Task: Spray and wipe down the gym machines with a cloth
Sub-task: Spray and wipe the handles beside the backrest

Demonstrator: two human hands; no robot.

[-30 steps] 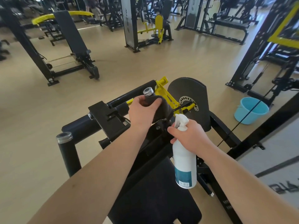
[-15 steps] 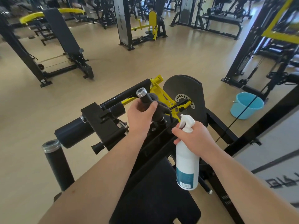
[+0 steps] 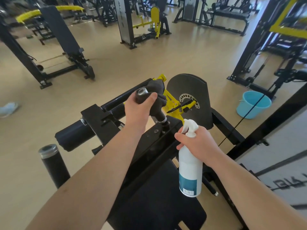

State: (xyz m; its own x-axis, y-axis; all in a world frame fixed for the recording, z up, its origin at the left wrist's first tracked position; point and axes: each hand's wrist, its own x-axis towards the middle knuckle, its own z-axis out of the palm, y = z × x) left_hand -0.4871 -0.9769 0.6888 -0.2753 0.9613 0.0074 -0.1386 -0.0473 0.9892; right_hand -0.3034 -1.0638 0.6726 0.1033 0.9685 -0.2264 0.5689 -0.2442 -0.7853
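Far left, on the floor: a pale shoe (image 3: 8,108), blurred. Near left: a short black post (image 3: 54,165) with a silver cap stood upright, apart from the rest of the frame. To its right, a black roller pad (image 3: 74,136) lay across the machine.

Centre: left hand (image 3: 137,110) curled round the machine's upright handle (image 3: 142,94) just below its silver end cap, thumb across the grip. It held the dark cloth (image 3: 156,89) against the handle, the cloth bunched on the far side. Behind, a yellow lever (image 3: 172,105) and a black cam plate (image 3: 187,87).

Right of centre: right hand (image 3: 199,144) wrapped round the neck of a white spray bottle (image 3: 190,171), nozzle pointing left, the bottle's body hanging over the black seat pad (image 3: 157,206).

Far right, on the floor: a light blue bucket (image 3: 253,105) beside another machine's base.
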